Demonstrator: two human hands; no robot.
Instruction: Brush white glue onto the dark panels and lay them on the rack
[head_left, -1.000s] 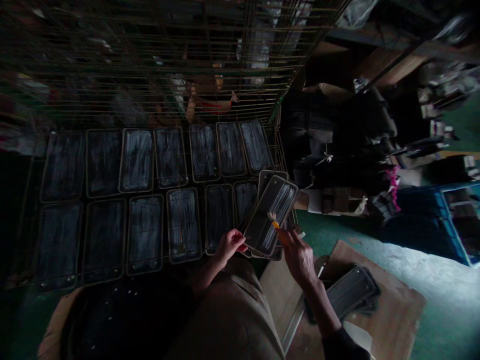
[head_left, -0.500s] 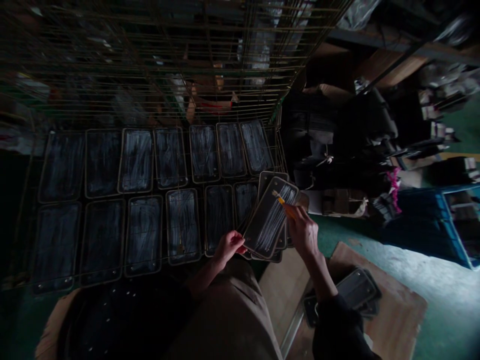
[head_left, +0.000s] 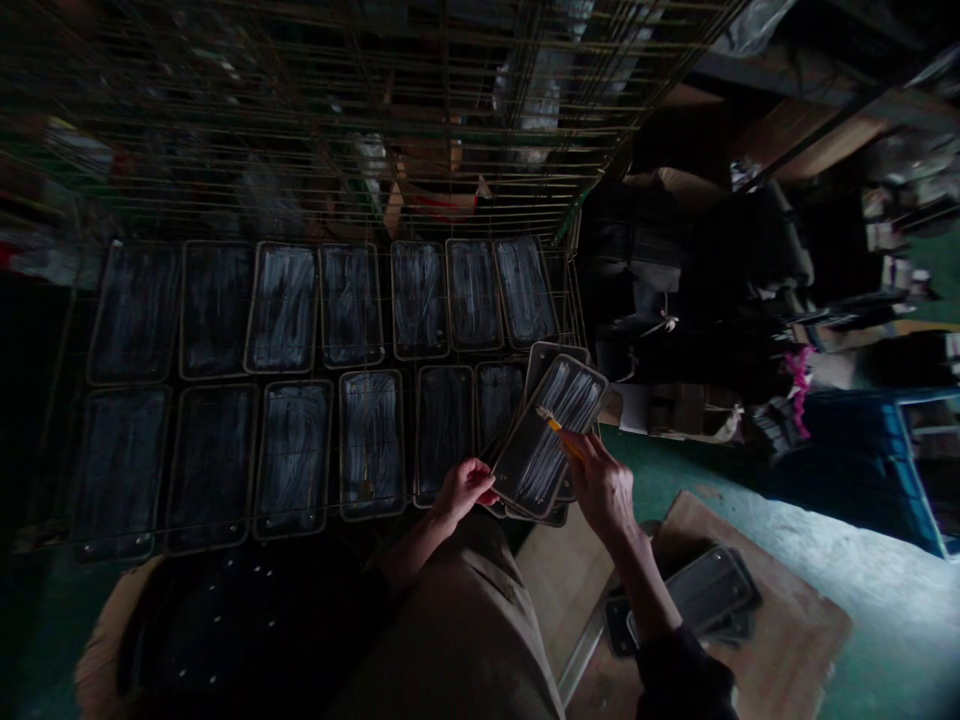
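My right hand point(head_left: 604, 490) is closed around the yellow handle of a small brush point(head_left: 553, 424), whose bristles touch a dark rectangular panel point(head_left: 541, 440) with rounded corners. Whitish streaks run lengthwise over much of that panel. With its fingertips, my left hand point(head_left: 463, 494) pinches the panel's near left corner. The panel lies tilted on top of other similar panels point(head_left: 561, 352), which it partly covers. To the left, two rows of streaked panels point(head_left: 372, 440) lie on a wire rack.
A wire mesh wall point(head_left: 420, 130) rises behind the rows. At lower right, more panels point(head_left: 705, 590) rest on a brown board point(head_left: 787, 620). A blue crate point(head_left: 862, 460) and dark bundles point(head_left: 630, 240) stand to the right. A dark round seat point(head_left: 217, 640) is at lower left.
The brush has moved down and slightly left across the panel, and whitish streaks now show at the panel's upper end. My left hand still holds the corner. The view has shifted slightly.
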